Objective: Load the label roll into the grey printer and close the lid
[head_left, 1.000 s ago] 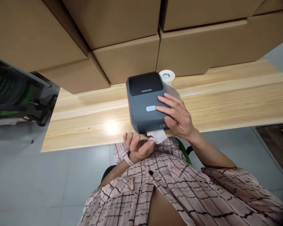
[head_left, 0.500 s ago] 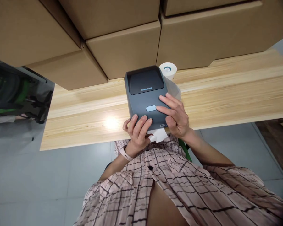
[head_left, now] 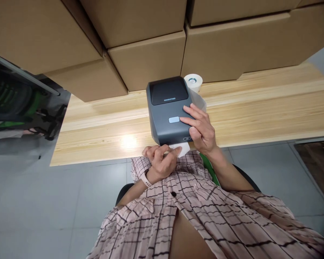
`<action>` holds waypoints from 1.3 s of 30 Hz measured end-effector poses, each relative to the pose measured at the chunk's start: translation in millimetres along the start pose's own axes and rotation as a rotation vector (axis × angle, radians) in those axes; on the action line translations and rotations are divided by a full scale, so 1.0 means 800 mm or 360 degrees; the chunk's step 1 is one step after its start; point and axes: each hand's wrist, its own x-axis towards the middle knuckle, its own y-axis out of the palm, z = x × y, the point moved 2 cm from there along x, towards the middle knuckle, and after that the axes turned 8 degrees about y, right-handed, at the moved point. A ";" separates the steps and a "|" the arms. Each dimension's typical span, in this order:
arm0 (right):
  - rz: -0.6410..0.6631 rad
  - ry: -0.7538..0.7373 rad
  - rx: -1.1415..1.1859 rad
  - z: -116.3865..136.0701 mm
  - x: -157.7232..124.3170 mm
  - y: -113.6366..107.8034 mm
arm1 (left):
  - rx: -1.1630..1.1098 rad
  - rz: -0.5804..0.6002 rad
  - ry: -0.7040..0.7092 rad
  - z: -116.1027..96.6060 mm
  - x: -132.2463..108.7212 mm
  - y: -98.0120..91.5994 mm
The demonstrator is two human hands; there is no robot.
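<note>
A dark blue-grey label printer (head_left: pixel 164 126) with a black window and a light blue button sits on the wooden table near its front edge. White paper (head_left: pixel 184 149) sticks out of its front. My left hand (head_left: pixel 163 160) is closed, pinching the left part of this paper between thumb and fingers. My right hand (head_left: pixel 202 131) lies on the printer's right front, fingers apart, one fingertip at the button's right end. Behind the printer at the right stands a white roll (head_left: pixel 193 81) with a blue-green core, beside translucent material (head_left: pixel 199 99).
Large cardboard boxes (head_left: pixel 148 57) stand stacked along the back of the wooden table (head_left: pixel 102 126). At the far left are dark and green objects, partly blurred. A green chair edge (head_left: pixel 209 169) shows beside my lap.
My left hand has come off the printer's front and moved down to the paper, closing on it. My right hand stays at the button. The view has shifted slightly.
</note>
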 end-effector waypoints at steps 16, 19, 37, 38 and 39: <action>0.0406 -0.0252 -0.0481 0.018 0.032 -0.019 | 0.0008 -0.0095 0.0203 -0.008 0.020 -0.006; 0.0439 -0.0214 -0.0410 0.017 0.032 -0.022 | 0.0029 -0.0144 0.0209 -0.011 0.024 -0.006; 0.0000 -0.0235 0.0010 0.003 0.178 -0.027 | -0.0294 -0.0433 -0.0063 0.042 0.063 -0.011; 0.0007 -0.0175 0.0020 0.002 0.194 -0.024 | -0.0358 -0.0402 -0.0258 0.058 0.074 -0.008; 0.0007 -0.0139 0.0037 0.001 0.209 -0.022 | -0.0452 -0.0331 -0.0475 0.074 0.084 -0.003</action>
